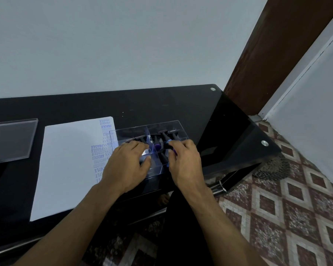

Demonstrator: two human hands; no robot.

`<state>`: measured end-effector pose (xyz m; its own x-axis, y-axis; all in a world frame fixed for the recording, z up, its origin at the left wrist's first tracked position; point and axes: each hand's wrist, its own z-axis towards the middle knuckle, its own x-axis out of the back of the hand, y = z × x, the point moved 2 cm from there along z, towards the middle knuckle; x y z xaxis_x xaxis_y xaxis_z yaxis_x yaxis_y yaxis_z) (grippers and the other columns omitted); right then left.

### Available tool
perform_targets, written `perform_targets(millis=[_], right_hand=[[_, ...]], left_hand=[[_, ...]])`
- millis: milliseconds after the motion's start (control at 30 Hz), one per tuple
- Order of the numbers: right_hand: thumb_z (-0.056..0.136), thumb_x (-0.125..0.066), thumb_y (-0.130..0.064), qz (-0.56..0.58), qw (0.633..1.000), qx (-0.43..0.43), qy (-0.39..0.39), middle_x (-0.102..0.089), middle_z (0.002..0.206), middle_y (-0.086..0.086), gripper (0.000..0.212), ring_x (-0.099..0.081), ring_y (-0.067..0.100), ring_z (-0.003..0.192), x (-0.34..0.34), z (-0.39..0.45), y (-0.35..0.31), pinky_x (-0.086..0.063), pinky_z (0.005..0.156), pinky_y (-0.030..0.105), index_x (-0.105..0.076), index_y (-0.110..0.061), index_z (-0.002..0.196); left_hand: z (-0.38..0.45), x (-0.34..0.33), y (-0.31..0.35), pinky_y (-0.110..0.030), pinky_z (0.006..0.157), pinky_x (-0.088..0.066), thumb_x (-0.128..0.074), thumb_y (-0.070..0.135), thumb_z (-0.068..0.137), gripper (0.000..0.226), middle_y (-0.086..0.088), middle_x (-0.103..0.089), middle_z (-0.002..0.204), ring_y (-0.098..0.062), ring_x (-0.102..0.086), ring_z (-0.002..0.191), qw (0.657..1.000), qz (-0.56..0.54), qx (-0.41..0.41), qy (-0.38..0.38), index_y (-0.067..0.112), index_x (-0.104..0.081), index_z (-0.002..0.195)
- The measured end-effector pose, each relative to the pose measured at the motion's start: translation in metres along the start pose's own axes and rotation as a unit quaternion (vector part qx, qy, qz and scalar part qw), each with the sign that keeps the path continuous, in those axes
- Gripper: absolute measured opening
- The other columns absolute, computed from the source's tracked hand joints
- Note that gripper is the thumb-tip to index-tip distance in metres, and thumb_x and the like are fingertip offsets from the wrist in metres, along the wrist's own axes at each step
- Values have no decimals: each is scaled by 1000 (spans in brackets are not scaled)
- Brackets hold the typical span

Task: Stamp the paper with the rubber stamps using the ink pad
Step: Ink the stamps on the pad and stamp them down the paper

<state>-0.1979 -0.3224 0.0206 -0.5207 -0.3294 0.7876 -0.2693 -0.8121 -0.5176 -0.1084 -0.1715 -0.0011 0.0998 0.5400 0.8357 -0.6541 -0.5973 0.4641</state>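
The table (181, 104) is glossy black glass with round metal studs (265, 143). The box (173, 124) is clear, smooth plastic. The paper (65, 160) is matt white. The floor (296, 208) is patterned tile.

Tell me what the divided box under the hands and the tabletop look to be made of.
Divided box: probably clear acrylic or similar hard plastic; the stamps and paper show through its glossy walls. Tabletop: likely black tinted glass, smooth and reflective, with round metal fixings at the corners.
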Motion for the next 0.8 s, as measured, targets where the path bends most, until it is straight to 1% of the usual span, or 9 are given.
perform_targets(millis=[100,200,267,400,567,633,667,700,800], right_hand=[[94,-62,-15,6,1000,15,26,-56,109,4,20,-58,18,96,3,-2,-11,-56,82,39,-67,-16,114],[93,-63,-12,32,998,36,42,-56,109,5,20,-59,18,96,2,-2,-28,-57,80,35,-68,-13,112],[93,-63,-11,45,997,52,37,-56,108,6,20,-59,18,95,-3,-1,-43,-57,78,34,-68,-12,113],[92,-64,-11,61,995,80,19,-56,111,6,24,-60,19,96,-22,-2,-80,-57,79,36,-68,-13,116],[92,-65,-16,83,991,97,-49,-51,120,1,28,-58,12,100,-52,-10,-138,-55,90,27,-67,-18,120],[92,-67,-15,89,987,111,-76,-48,123,-1,30,-54,6,100,-66,-16,-162,-46,92,10,-66,-18,121],[92,-67,-15,88,985,118,-90,-47,124,-2,30,-50,4,96,-73,-19,-175,-39,87,2,-66,-18,122],[92,-67,-16,87,983,123,-100,-47,123,-3,31,-47,3,93,-81,-22,-186,-36,84,-1,-66,-19,122],[92,-65,-14,109,973,158,-131,-47,115,-6,32,-47,2,84,-103,-33,-219,-40,82,2,-65,-20,124]], left_hand=[[-4,4,-2,-42,103,-46,-57,36,93,39,2,-66,124,-21,-57,115,1000,2,-15,0,18,-65,126],[-14,14,-12,-44,120,-29,-53,43,95,43,0,-61,135,-23,-45,136,1000,15,-12,11,19,-64,130],[-24,24,-24,-42,122,-19,-52,51,97,48,0,-55,144,-23,-38,143,1000,25,5,18,22,-61,134],[-45,50,-56,-38,122,-7,-34,70,93,68,1,-47,153,-22,-34,147,997,48,54,10,27,-56,140],[-89,90,-101,-51,122,-24,-30,69,93,70,-1,-53,148,-23,-40,144,992,68,105,37,24,-58,138],[-107,105,-120,-53,120,-27,-35,66,93,65,-2,-55,145,-24,-43,142,987,82,131,42,24,-59,137],[-117,112,-130,-54,119,-28,-39,64,93,62,-3,-56,145,-25,-44,141,984,91,147,43,24,-59,136],[-126,119,-139,-54,119,-29,-43,62,93,59,-3,-56,144,-25,-44,141,981,99,160,45,23,-59,136],[-154,141,-165,-52,118,-30,-46,59,93,58,-2,-57,142,-23,-45,138,971,116,201,63,22,-58,136]])
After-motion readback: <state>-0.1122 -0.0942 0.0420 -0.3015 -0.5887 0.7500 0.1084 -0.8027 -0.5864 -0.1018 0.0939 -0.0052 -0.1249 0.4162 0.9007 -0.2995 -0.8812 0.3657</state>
